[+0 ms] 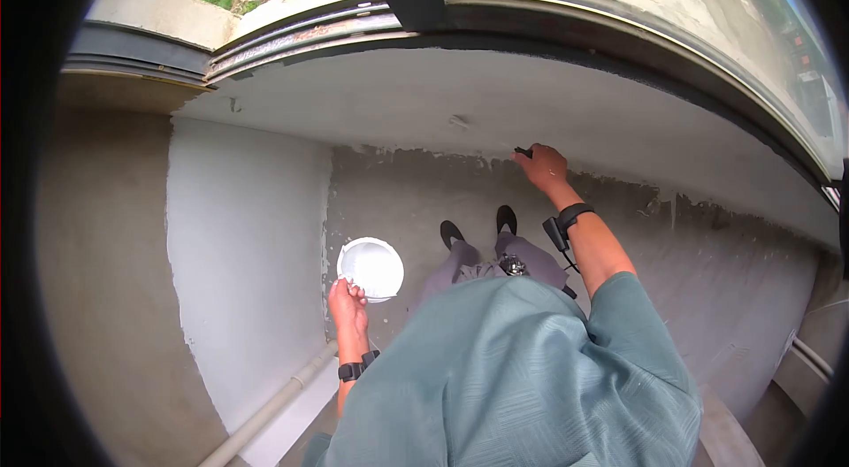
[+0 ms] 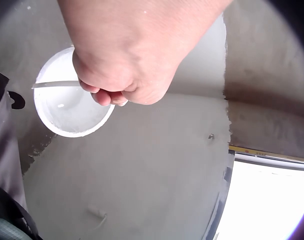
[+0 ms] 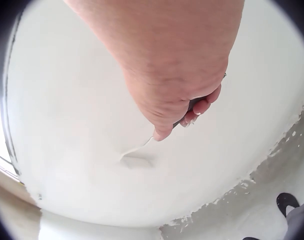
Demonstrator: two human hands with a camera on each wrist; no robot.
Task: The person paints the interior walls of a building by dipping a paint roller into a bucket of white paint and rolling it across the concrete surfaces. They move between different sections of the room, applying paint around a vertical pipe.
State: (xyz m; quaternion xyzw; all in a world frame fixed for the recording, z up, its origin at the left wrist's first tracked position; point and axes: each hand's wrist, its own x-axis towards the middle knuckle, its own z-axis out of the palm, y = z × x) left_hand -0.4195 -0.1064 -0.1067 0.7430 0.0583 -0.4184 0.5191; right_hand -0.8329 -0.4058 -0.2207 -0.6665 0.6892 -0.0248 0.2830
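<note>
My left hand [image 1: 348, 303] grips the thin handle [image 2: 57, 84] of a white bucket [image 1: 381, 256], fingers curled round it. The bucket hangs upright at the left, white inside. My right hand [image 1: 544, 168] holds a small paint roller by its dark handle [image 3: 183, 116]. From that handle a thin, white-coated wire [image 3: 137, 148] runs to the roller head [image 3: 137, 161], which lies against the whitened wall [image 3: 82, 120] under the window. The palm hides part of the handle.
A window frame [image 1: 566, 18] runs above the wall. The left side wall [image 1: 243, 202] is white beside bare grey-brown plaster [image 1: 97, 246]. A pale pipe [image 1: 274, 405] runs low at the left. Two dark shoes [image 1: 506, 219] stand on the grey floor [image 1: 389, 179].
</note>
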